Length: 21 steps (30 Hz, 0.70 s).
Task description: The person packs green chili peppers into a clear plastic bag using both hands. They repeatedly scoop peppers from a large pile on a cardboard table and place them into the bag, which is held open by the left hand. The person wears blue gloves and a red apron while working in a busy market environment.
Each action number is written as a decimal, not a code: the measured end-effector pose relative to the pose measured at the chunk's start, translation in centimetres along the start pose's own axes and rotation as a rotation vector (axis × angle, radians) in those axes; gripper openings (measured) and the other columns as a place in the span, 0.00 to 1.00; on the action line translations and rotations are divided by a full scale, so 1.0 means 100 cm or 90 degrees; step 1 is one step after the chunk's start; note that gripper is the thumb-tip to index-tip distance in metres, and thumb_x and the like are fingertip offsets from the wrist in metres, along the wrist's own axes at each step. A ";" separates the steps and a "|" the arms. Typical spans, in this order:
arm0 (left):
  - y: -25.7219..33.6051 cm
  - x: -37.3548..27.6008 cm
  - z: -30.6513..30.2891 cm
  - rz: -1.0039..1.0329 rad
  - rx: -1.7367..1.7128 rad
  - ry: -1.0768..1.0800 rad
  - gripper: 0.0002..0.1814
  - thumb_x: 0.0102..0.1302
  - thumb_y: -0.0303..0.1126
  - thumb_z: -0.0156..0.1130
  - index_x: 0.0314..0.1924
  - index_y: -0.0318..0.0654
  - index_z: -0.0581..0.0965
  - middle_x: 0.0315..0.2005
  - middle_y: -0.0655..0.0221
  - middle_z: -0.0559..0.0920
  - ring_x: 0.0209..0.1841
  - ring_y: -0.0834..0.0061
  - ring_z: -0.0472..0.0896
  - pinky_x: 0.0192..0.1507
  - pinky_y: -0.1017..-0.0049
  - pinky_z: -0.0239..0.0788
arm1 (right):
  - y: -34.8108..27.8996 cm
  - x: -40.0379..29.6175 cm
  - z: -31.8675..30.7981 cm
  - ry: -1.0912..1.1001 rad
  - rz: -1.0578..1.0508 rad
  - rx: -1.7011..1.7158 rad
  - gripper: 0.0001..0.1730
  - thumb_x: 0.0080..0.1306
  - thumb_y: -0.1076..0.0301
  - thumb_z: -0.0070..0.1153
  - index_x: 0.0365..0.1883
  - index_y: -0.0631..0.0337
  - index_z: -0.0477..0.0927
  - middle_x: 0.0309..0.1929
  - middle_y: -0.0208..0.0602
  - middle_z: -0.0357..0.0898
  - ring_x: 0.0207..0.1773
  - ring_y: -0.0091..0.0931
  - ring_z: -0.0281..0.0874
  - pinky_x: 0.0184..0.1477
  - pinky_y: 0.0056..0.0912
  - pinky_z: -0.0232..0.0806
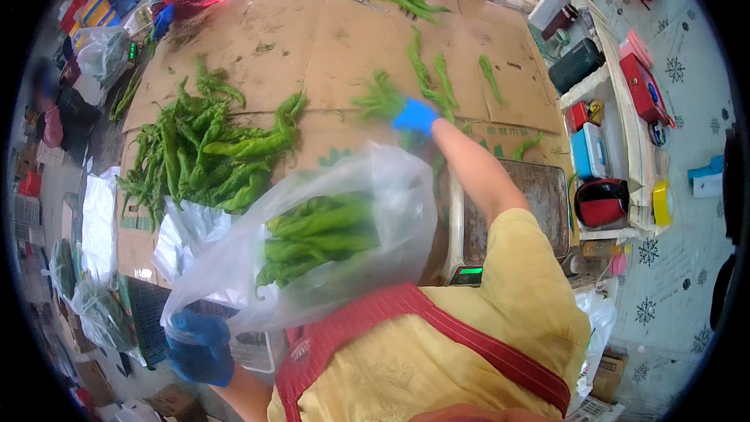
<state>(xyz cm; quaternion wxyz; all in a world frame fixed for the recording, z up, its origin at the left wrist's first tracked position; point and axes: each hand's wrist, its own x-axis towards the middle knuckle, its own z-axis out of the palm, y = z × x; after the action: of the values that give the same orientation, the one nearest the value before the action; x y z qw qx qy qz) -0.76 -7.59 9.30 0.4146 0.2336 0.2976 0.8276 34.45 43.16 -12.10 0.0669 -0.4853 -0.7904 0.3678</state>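
Note:
My left hand (199,347), in a blue glove, grips the edge of a clear plastic bag (404,187) at the lower left. Long green peppers (322,223) lie inside the bag, which spreads open in front of my apron. My right hand (415,116), also gloved in blue, reaches over the table beyond the bag. It is shut on a bunch of green peppers (378,97), blurred by motion. A large heap of wrinkled green peppers (193,146) rests on the cardboard to the left. Several loose peppers (419,64) lie to the right of my right hand.
Flattened cardboard (345,29) covers the table. A weighing scale (527,205) with a lit display stands under my right arm. Two people work at the far edge, near a screwdriver-like tool (363,0). A white shelf (630,176) with boxes and tape runs along the right.

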 end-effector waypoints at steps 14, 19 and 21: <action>-0.018 0.015 0.059 -0.153 0.178 -0.055 0.38 0.61 0.39 0.60 0.67 0.34 0.57 0.47 0.61 0.77 0.23 0.76 0.73 0.21 0.80 0.65 | -0.142 -0.143 -0.075 -0.203 -0.355 1.219 0.35 0.64 0.57 0.57 0.66 0.60 0.62 0.54 0.46 0.72 0.52 0.38 0.74 0.54 0.47 0.69; -0.057 0.029 0.111 -0.230 0.323 -0.258 0.25 0.64 0.39 0.60 0.57 0.33 0.71 0.47 0.63 0.78 0.27 0.77 0.76 0.30 0.76 0.70 | -0.206 -0.174 -0.027 -0.145 -0.351 1.137 0.36 0.63 0.56 0.58 0.66 0.59 0.61 0.54 0.45 0.71 0.52 0.37 0.74 0.55 0.47 0.69; -0.067 0.035 0.111 -0.219 0.624 -0.300 0.20 0.61 0.35 0.63 0.51 0.32 0.76 0.43 0.62 0.81 0.33 0.73 0.80 0.38 0.77 0.71 | -0.240 -0.194 -0.006 -0.189 -0.333 1.157 0.34 0.63 0.56 0.57 0.64 0.59 0.63 0.54 0.43 0.72 0.52 0.36 0.74 0.56 0.47 0.68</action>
<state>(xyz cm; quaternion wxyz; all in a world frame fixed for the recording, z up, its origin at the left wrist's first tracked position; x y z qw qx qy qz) 8.02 1.83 13.08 0.4418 0.5251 0.5799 0.4391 27.62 21.44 8.70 0.3970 -0.0047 -0.2868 0.8719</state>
